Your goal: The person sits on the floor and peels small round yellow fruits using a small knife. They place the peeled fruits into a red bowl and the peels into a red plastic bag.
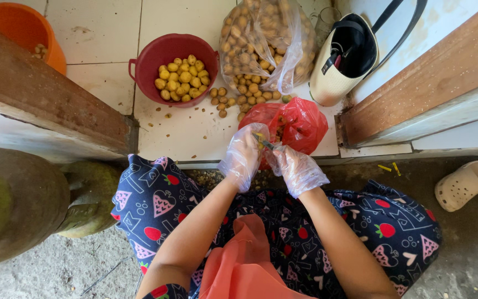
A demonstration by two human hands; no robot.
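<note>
Both hands in thin clear plastic gloves, held close together above the red plastic bag at the tile edge. Left hand cups a small fruit; right hand is closed on a small knife with its tip touching the fruit. Red bucket behind the left hand holds peeled yellow fruit. Clear bag of brown unpeeled ones beside it, some spilled loose on the white tile. Cream handbag on the right, orange bucket far left
</note>
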